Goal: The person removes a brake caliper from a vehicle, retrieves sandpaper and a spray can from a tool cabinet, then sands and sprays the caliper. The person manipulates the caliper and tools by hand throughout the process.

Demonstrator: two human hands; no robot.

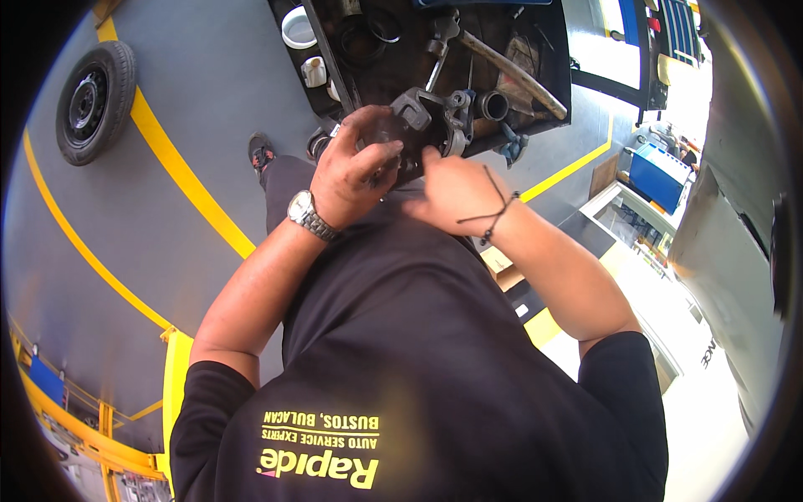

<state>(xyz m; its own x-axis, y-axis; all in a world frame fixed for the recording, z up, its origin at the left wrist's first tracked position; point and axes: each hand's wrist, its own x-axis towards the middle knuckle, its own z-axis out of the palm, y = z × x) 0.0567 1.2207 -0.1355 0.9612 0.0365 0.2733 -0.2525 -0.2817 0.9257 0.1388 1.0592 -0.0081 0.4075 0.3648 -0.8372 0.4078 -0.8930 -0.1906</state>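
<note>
My left hand (355,171), with a watch at the wrist, curls its fingers round a dark roundish part (386,132); shadow and blur hide its exact kind. My right hand (456,188) is beside it, thumb and index finger apart, the index tip near the dark area at the tray's near edge. Its other fingers are mostly hidden, and nothing shows in its grasp. Just beyond the hands lie a grey forked metal part (416,110) and a metal joint piece (457,113) in a black tray (397,71).
The tray also holds a wooden handle (514,75), a metal ring (492,105) and a rod-like metal part (442,42). A white round container (298,28) stands at its left. A wheel (94,103) lies on the grey floor; a blue box (657,177) is at right.
</note>
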